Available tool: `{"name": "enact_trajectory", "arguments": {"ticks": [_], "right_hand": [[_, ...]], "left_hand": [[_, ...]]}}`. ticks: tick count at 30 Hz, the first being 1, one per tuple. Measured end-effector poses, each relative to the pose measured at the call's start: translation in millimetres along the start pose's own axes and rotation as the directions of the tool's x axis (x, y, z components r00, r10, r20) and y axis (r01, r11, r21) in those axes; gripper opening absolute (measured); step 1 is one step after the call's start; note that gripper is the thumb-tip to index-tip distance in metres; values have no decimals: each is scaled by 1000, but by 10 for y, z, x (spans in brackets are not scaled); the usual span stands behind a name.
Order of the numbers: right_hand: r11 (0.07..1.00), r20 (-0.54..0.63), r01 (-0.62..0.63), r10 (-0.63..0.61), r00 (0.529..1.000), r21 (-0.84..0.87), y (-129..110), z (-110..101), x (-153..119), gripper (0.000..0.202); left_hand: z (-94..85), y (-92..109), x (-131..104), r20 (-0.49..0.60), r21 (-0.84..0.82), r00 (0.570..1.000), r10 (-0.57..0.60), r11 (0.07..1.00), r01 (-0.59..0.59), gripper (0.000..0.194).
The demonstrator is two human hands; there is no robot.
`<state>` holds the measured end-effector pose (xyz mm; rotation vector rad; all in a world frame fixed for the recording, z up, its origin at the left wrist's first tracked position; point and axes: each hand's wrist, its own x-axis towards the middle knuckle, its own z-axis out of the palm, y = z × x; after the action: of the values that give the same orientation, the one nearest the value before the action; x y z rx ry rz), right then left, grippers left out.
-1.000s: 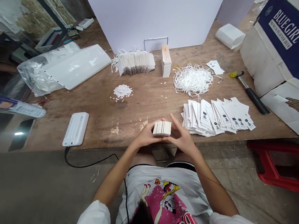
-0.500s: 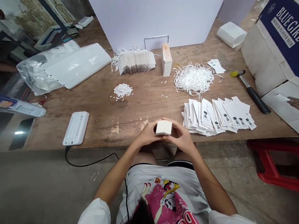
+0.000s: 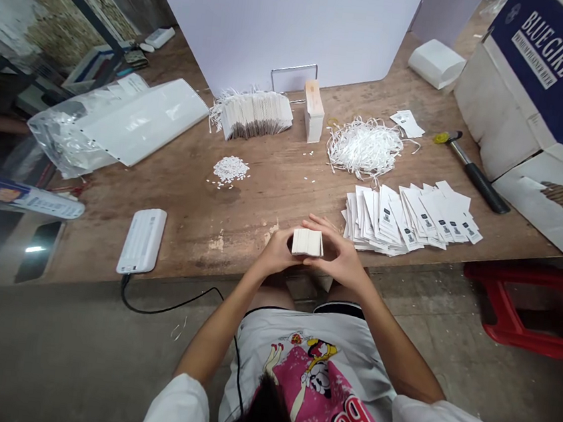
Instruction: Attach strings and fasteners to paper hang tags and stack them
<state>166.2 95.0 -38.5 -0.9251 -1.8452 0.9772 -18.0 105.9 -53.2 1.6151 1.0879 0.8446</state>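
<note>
Both hands hold a small stack of white cards (image 3: 308,242) on edge, just above the near edge of the table (image 3: 241,213). Left hand (image 3: 277,254) grips the left end, fingers wrapped under and behind; right hand (image 3: 342,261) grips the right end, fingers curled over the top. Stack is pinched between them, card edges up.

Handling, judged: light, thin stiff paper. As a block it is firm, but single cards slide easily and the stack can fan or spill if pressure eases. Best hold is squeezing the two flat faces or the ends from both sides, as now; edges bend if crushed.

Around: fanned tags (image 3: 412,215) lie just right of the hands. A strings pile (image 3: 364,147) sits beyond them, a hammer (image 3: 471,174) further right, a box (image 3: 545,98) at the far right. An upright tag bundle (image 3: 254,115) and a small block (image 3: 314,110) stand near the white board (image 3: 281,23). A pile of white bits (image 3: 230,169) lies mid-table, a power bank (image 3: 142,241) left, a plastic bag (image 3: 114,123) far left.
</note>
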Motion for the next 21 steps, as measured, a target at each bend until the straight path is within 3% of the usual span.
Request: {"name": "enact_trajectory", "arguments": {"ticks": [6,13,18,21], "right_hand": [[993,44,120,-121,992,20,20,30,150,75],[986,-46,139,-135,990,91,4,215,213,54],[982,-154,188,-183,971,18,-13,365,185,48],[980,-208,195,-197,958,-31,-35,404,167,47]], "left_hand": [[11,3,1,6,64,1000,27,998,-27,48],[-32,-34,-4,20,159,995,100,982,-102,30],[-82,41,-70,56,378,975,214,900,-219,46],[-221,148,-111,44,451,993,108,885,-116,65]]}}
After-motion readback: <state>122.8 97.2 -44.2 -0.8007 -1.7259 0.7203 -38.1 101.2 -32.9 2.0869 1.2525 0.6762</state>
